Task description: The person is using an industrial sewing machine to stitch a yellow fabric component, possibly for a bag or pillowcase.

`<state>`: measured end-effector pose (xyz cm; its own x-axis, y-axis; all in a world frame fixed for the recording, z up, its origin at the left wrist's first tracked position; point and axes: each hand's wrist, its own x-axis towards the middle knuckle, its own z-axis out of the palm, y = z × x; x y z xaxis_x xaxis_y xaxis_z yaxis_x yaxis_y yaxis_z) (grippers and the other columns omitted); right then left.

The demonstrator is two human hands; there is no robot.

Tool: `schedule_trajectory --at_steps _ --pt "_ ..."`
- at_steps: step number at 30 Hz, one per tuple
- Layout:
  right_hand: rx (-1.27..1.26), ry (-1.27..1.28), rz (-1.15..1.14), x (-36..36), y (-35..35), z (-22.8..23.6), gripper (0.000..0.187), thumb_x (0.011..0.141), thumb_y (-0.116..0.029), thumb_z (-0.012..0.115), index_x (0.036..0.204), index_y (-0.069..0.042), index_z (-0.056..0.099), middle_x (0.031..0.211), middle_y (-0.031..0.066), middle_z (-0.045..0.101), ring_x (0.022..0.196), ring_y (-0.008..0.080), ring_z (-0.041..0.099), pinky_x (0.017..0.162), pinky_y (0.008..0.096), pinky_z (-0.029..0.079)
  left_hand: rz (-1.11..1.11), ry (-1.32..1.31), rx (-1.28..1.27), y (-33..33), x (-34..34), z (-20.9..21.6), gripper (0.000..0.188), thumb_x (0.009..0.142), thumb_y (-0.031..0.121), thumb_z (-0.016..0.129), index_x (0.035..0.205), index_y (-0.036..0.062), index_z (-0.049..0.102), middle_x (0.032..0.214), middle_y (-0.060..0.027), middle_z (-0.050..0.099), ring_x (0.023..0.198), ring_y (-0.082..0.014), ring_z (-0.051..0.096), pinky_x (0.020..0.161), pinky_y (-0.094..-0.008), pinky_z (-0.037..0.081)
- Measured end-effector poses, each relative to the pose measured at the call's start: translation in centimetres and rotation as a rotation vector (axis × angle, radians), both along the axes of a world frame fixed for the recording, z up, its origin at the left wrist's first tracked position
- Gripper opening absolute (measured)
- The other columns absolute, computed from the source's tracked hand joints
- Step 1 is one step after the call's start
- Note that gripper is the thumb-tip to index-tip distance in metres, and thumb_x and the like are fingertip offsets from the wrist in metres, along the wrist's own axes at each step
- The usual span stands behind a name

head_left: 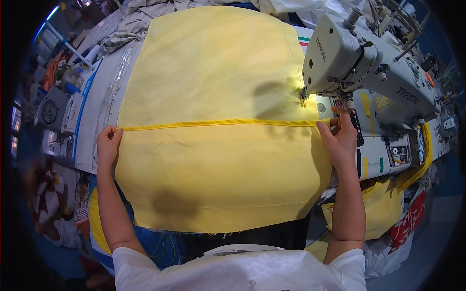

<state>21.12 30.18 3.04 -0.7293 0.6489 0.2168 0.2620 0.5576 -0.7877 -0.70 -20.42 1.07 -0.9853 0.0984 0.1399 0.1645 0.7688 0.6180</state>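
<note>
A large pale yellow fabric panel (208,72) lies over the sewing table and hangs down toward my lap. Across its middle runs a narrow, deeper yellow fabric strip (218,123), stretched nearly straight from side to side. At the left end of the strip, my left hand (108,141) pinches it against the panel's edge. My right hand (342,138) pinches the strip's other end, close below the sewing machine head (335,58). The machine's lit needle area (305,97) is over the panel's right edge. A frayed edge shows along the panel's near side.
The sewing machine arm (398,92) stands at the right. More yellow fabric (374,208) hangs below the table there, beside a red patterned cloth (408,220). Crumpled beige cloth (131,34) is piled at the far left. A grey motor-like box (51,114) sits beyond the table's left edge.
</note>
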Motion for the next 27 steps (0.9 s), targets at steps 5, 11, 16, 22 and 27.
schedule_trajectory --at_steps 5,11,16,22,27 --pt "0.135 -0.004 0.031 -1.0 0.3 -1.3 0.025 0.073 -0.002 0.065 0.097 -0.001 0.059 0.065 0.0080 0.057 0.055 0.0139 0.054 0.054 0.0271 0.043 0.059 0.057 0.083 -1.6 -0.1 -0.6 0.015 0.083 0.012 0.060 0.078 -0.0016 0.058 0.064 0.0012 0.052 0.059 -0.0060 0.045 0.053 -0.0225 0.036" --pt "0.259 0.070 0.013 -0.3 1.3 -2.7 0.017 0.073 0.003 0.063 0.089 0.000 0.059 0.068 0.0033 0.054 0.061 0.0104 0.048 0.058 0.0248 0.041 0.111 0.152 -0.034 0.0 -0.1 -1.1 0.016 0.076 0.014 0.066 0.077 -0.0012 0.061 0.065 -0.0077 0.058 0.061 -0.0154 0.054 0.060 -0.0287 0.044" --pt "0.193 0.015 0.029 -0.4 1.0 -2.8 0.018 0.078 0.002 0.062 0.095 0.000 0.057 0.071 0.0020 0.053 0.064 0.0090 0.046 0.060 0.0234 0.040 0.161 0.129 -0.118 -0.3 0.3 -0.5 0.018 0.077 0.017 0.065 0.080 -0.0010 0.063 0.074 -0.0112 0.062 0.068 -0.0202 0.059 0.065 -0.0305 0.047" --pt "0.182 0.029 0.045 -0.7 0.8 -3.0 0.016 0.080 0.001 0.060 0.096 0.001 0.056 0.074 0.0007 0.053 0.066 0.0080 0.045 0.061 0.0219 0.040 0.217 0.021 -0.069 -0.4 0.5 0.4 0.018 0.077 0.017 0.064 0.081 -0.0005 0.064 0.079 -0.0123 0.062 0.073 -0.0222 0.060 0.068 -0.0313 0.046" --pt "0.195 0.010 0.043 -0.6 0.5 -2.8 0.015 0.081 0.000 0.061 0.096 0.001 0.057 0.071 -0.0001 0.050 0.063 0.0076 0.042 0.059 0.0224 0.038 0.220 0.066 -0.095 -0.6 0.3 0.0 0.019 0.077 0.018 0.065 0.081 -0.0009 0.064 0.079 -0.0120 0.062 0.073 -0.0219 0.060 0.068 -0.0315 0.047"
